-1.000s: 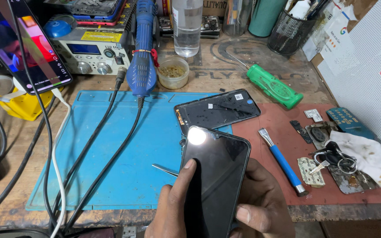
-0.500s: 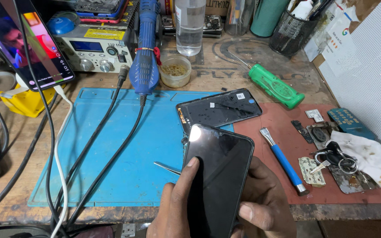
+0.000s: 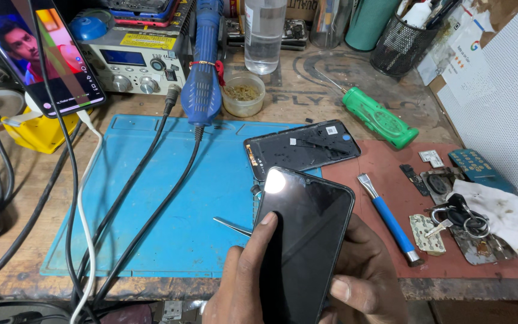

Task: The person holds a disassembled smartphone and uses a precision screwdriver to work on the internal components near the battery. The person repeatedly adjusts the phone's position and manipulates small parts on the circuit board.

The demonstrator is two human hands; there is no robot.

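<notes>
Cluttered wooden desk (image 3: 307,102), blue work mat (image 3: 169,198) on it with a red mat (image 3: 385,162) to its right. My left hand (image 3: 241,282) and right hand (image 3: 364,282) are both clamped on a black phone (image 3: 301,240), screen up, held above the mats' near edge; left thumb lies on the glass. Tweezers (image 3: 232,226) lie just left of it. Opened phone back (image 3: 301,147) rests beyond. Blue-handled tool (image 3: 391,219) lies on red mat.

Phone (image 3: 304,240) bottom cut off, tweezers (image 3: 232,225) partly hidden, perhaps held
</notes>
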